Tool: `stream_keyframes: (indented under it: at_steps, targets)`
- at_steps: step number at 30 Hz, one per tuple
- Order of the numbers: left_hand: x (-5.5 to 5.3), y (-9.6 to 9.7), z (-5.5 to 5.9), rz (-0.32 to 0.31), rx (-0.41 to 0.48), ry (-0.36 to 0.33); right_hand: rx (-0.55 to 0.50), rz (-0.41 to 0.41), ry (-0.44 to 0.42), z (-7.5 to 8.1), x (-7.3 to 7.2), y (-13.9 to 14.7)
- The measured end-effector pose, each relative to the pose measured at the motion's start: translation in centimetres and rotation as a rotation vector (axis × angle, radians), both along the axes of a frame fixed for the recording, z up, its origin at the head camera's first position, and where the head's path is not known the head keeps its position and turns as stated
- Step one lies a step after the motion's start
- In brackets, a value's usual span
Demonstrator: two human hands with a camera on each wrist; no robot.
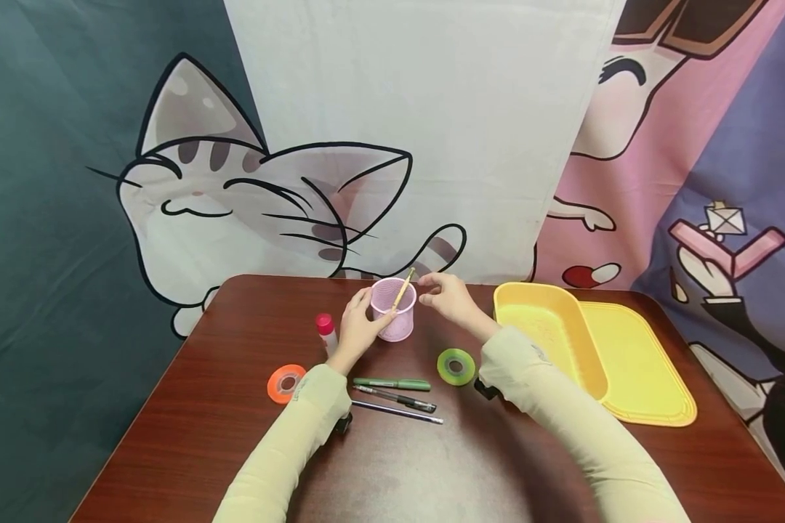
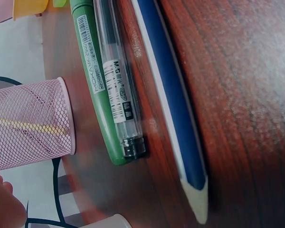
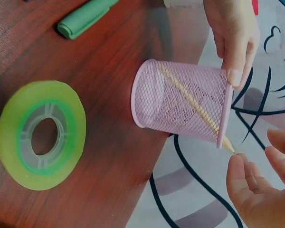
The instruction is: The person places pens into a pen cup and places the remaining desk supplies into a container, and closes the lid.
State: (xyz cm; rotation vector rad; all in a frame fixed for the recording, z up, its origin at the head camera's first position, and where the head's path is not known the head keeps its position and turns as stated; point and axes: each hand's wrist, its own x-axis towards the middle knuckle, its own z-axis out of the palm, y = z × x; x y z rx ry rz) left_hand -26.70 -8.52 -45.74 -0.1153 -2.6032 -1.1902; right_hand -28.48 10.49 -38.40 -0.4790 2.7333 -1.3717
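Observation:
A pink mesh pen cup (image 1: 396,330) stands upright near the table's far edge. My left hand (image 1: 357,326) grips it at the rim, thumb on the near side; in the right wrist view that hand (image 3: 235,40) reaches the rim from above. Inside the cup leans a slim yellow pencil-like stick (image 3: 192,102), its end poking out over the rim. My right hand (image 1: 453,299) is just right of the cup, its fingers loosely bent and apart, nothing between them. In the right wrist view its fingertips (image 3: 236,164) are right by the stick's end.
Before the cup lie a green pen (image 1: 392,383), a black gel pen (image 1: 399,398) and a blue-white pencil (image 1: 399,412). Around them are green tape (image 1: 443,367), orange tape (image 1: 276,385) and a red-capped glue stick (image 1: 325,327). A yellow bin (image 1: 549,341) and its lid (image 1: 647,370) sit right.

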Motion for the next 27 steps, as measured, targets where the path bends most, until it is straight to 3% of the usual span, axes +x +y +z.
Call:
stream_keyframes:
  at_steps: [18, 27]
  targets:
    - [-0.2, -0.1, 0.0, -0.010, -0.006, -0.005, 0.027, 0.061, 0.009, -1.4, 2.7, -0.3]
    - [-0.1, -0.1, -0.2, -0.009, -0.010, 0.014, -0.001, 0.081, -0.010, -2.9, 4.1, -0.4]
